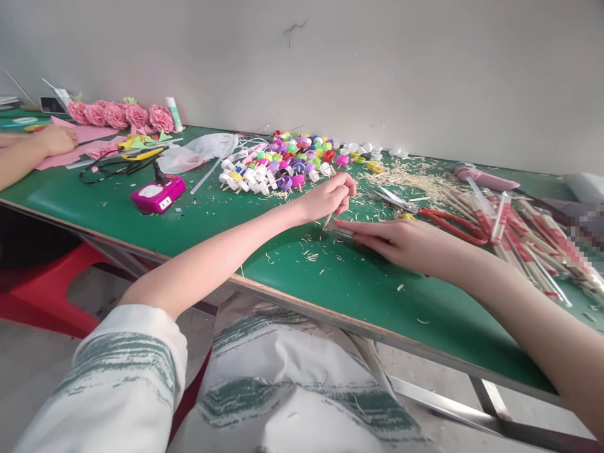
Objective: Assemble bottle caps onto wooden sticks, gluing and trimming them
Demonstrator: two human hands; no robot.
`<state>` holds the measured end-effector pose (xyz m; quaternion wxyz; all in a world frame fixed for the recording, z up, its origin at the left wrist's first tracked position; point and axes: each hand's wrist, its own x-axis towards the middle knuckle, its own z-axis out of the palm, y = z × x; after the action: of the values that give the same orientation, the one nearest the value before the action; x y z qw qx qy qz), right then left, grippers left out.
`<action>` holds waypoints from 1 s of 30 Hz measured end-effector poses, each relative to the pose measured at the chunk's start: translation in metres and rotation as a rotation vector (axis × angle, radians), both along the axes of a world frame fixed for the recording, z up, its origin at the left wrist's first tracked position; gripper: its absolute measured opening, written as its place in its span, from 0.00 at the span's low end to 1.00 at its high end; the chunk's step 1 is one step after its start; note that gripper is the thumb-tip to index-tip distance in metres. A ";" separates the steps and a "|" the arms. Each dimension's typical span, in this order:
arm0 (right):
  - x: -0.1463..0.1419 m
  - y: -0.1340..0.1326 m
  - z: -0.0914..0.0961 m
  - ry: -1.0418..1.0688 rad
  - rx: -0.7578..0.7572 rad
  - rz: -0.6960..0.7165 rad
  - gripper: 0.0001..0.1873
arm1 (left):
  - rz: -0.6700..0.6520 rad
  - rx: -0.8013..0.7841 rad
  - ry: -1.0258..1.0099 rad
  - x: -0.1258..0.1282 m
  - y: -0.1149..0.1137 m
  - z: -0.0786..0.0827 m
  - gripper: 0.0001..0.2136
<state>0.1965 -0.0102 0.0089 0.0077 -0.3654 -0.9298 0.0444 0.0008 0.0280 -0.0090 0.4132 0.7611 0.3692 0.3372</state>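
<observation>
Pinching short stick in left hand, right hand flat, unclenched, on counter; capped sticks heaped, apparently finished, wrapped chopsticks unopened.

Green table bears wood shavings, colourful pegs, chopsticks

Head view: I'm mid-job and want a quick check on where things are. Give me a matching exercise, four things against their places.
Things:
1. pink paper flowers
2. magenta box
3. red-handled cutters
4. small wooden stick

Places:
a. pinched in the grip of the left hand
b. just behind a co-worker's hand
c. lying just beyond the right hand
d. left of the coloured caps, by the black cable

Pairs: 1-b, 2-d, 3-c, 4-a
</observation>
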 end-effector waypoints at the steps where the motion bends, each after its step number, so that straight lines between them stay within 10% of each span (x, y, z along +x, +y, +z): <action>1: 0.002 0.001 -0.003 0.028 0.014 0.006 0.25 | 0.008 0.008 0.017 0.000 0.000 0.000 0.09; 30: 0.012 -0.002 -0.008 0.051 0.288 0.031 0.25 | 0.106 0.110 0.081 -0.003 0.005 0.000 0.10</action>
<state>0.2089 -0.0123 0.0011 0.0829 -0.3447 -0.9316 -0.0804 -0.0019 0.0329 -0.0092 0.3369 0.7753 0.4061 0.3472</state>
